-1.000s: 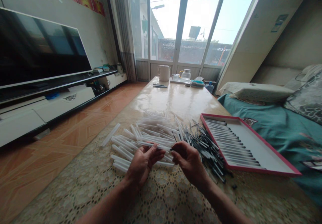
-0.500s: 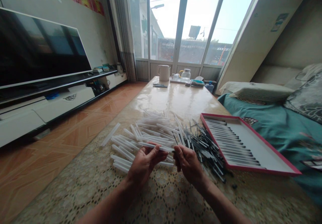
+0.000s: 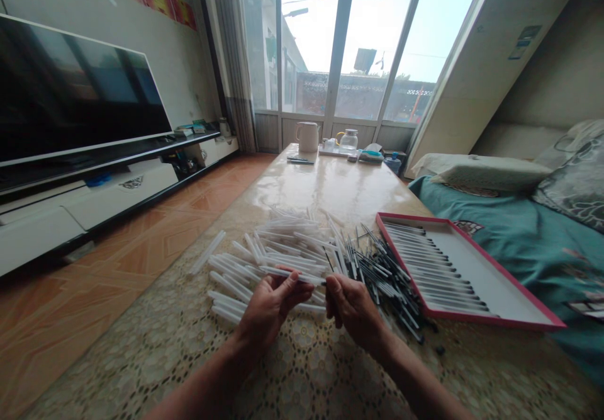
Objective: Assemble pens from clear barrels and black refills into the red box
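Observation:
My left hand (image 3: 274, 303) is closed around a white translucent pen barrel (image 3: 304, 278), which lies nearly level above the table. My right hand (image 3: 353, 306) pinches the barrel's right end, where a small dark part shows between the fingertips; what exactly the fingers grip there is partly hidden. Beneath and behind the hands lies a loose pile of white pen barrels (image 3: 283, 244). Just right of my right hand is a heap of dark pen refills (image 3: 389, 281). A shallow pink-rimmed box (image 3: 509, 281) beyond it holds a row of pens (image 3: 438, 272) with dark ends.
The long table (image 3: 311, 187) has a patterned, shiny cover. At its far end stand a kettle (image 3: 308, 136), a glass teapot (image 3: 349, 139) and a tissue pack (image 3: 370, 153). A sofa (image 3: 476, 218) is on the right, a television (image 3: 80, 92) on the left.
Both hands stay almost in place around the pen barrel. My right hand has shifted very slightly, and a little more of the dark end shows.

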Demonstrator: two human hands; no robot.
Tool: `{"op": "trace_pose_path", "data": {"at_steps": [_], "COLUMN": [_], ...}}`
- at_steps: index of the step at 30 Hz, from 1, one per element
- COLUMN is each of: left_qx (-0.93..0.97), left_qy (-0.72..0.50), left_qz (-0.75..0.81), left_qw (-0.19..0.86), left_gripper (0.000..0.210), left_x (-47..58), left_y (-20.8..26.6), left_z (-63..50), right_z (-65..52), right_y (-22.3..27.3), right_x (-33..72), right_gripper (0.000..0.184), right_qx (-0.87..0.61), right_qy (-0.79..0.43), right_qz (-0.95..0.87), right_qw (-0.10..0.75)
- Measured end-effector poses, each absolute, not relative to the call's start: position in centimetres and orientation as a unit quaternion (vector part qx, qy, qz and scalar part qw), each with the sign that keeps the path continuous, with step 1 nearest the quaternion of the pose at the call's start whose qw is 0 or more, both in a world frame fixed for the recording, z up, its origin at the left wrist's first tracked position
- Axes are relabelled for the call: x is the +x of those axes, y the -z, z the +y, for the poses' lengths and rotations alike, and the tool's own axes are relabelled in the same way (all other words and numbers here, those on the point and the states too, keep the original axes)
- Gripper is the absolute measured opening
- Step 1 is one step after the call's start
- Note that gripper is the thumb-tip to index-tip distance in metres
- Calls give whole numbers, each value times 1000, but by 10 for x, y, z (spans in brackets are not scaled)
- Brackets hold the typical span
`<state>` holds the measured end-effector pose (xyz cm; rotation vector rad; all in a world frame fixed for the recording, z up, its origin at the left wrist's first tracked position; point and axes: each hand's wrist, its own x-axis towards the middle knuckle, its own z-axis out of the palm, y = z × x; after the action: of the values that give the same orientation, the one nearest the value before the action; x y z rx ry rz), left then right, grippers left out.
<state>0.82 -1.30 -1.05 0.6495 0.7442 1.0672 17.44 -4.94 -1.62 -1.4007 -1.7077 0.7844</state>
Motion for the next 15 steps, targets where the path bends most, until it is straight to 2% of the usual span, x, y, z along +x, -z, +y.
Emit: {"op": "trace_pose_path", "data": {"at_steps": [4,10,15], "left_qx": [296,299,299], "left_qy": [-494,-484,-491], "left_qz": [340,338,340], "left_qw": [744,750,745], "left_gripper": [21,24,24], "left_x": [8,8,8], "left_y": [12,13,15], "left_z": [-12,-12,-11], "right_z": [-50,-50,-50], "right_y": [13,17,15], "right_x": [175,175,175], "right_gripper": [21,40,22], "right_qx": [-553,-555,-558], "right_qy": [-261,-281,-278], "right_qz": [-691,-691,-688], "right_qw": [384,369,371]}}
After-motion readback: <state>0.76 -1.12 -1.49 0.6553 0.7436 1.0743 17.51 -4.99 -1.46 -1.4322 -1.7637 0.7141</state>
